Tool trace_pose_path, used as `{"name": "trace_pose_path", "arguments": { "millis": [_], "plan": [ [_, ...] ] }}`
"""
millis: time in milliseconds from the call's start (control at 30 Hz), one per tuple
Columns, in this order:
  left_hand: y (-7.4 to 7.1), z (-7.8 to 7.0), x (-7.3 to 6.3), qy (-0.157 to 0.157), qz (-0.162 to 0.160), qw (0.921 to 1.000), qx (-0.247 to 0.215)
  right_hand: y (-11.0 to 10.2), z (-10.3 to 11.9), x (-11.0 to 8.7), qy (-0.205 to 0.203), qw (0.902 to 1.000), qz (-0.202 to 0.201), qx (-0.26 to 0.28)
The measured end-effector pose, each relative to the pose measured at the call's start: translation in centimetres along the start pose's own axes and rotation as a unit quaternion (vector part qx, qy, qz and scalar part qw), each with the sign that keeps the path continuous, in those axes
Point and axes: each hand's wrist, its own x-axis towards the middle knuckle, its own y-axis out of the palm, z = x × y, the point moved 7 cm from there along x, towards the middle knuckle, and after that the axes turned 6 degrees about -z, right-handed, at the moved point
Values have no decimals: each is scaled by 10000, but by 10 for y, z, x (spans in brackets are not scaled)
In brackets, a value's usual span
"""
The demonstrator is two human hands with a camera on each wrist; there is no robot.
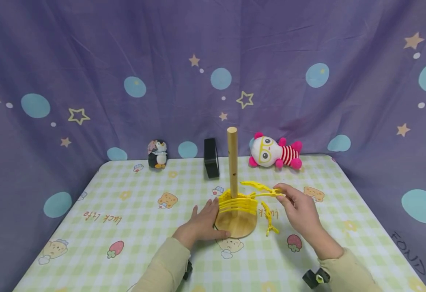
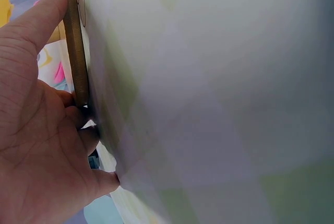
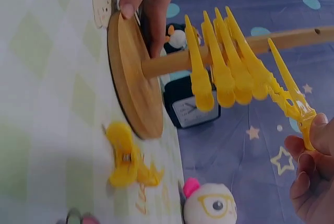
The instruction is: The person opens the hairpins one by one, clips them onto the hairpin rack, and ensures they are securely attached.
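A round wooden base (image 1: 240, 228) carries an upright wooden post (image 1: 233, 162). Several yellow hair clips (image 3: 225, 85) sit side by side on the post's lower part, their tips pointing past it. My left hand (image 1: 203, 225) holds the base by its rim, thumb on one side and fingers round the other. To the right of the post, my right hand (image 1: 300, 211) pinches another yellow hair clip (image 3: 305, 112) at its handle end, with its jaws spread and reaching toward the clipped row. One loose yellow hair clip (image 1: 268, 219) lies on the tablecloth between base and right hand.
Behind the post stands a black clock (image 3: 194, 106). At the table's back edge are a penguin plush (image 1: 158, 154) on the left and a pink-and-white plush toy (image 1: 275, 152) on the right. A purple curtain (image 1: 176, 48) hangs behind the checked tablecloth (image 1: 136, 243).
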Motion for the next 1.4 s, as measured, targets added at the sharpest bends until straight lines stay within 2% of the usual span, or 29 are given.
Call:
{"name": "trace_pose_path", "arguments": {
  "millis": [367,667,833,967,1133,1267,1400],
  "plan": [
    [0,0,0,52,11,10000,-24,37,31,11,-337,9987,388,57],
    [-3,-4,-3,129,-36,9999,-36,53,38,14,-344,9965,750,103],
    [-4,-4,-3,100,-10,9999,-45,54,33,12,-96,9940,1049,290],
    [-3,-2,-3,41,7,10000,-56,51,29,10,-130,9908,1230,551],
    [-1,1,0,33,17,10000,-7,43,20,6,14,9905,1129,786],
    [0,2,1,47,7,10000,32,37,3,1,417,9931,944,552],
    [1,2,1,45,8,10000,37,39,-18,-11,927,9878,1241,137]
  ]
}}
